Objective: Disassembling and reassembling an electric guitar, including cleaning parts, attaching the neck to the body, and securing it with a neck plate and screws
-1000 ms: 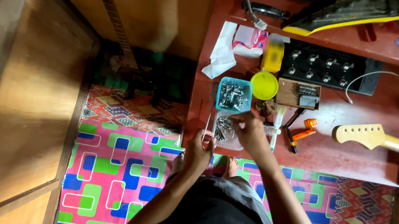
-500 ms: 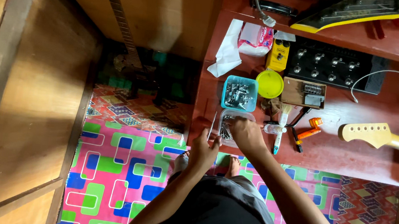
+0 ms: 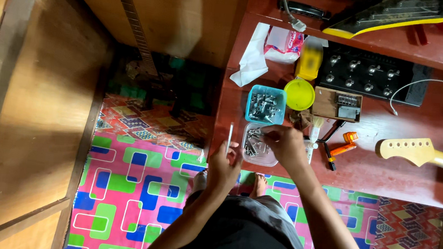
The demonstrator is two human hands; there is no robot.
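- The clear plastic tray of small metal parts (image 3: 259,144) sits at the near edge of the red wooden table (image 3: 390,173).
- My right hand (image 3: 286,145) reaches into it, fingers curled over the parts.
- My left hand (image 3: 224,165), raised beside the tray, pinches a thin white stick (image 3: 230,137) upright.
- A blue plastic basket of metal pieces (image 3: 265,104) stands just behind the tray.

Home guitar-repair workshop: a red bench (image 3: 401,174) carries a detached guitar neck (image 3: 419,153), a pedal unit (image 3: 370,74) and tubs of metal hardware (image 3: 265,104); patterned floor mat (image 3: 134,186) below.

A red wooden desk (image 3: 390,173) stands beside wood panelling (image 3: 35,95), over a bright patterned mat (image 3: 135,181).
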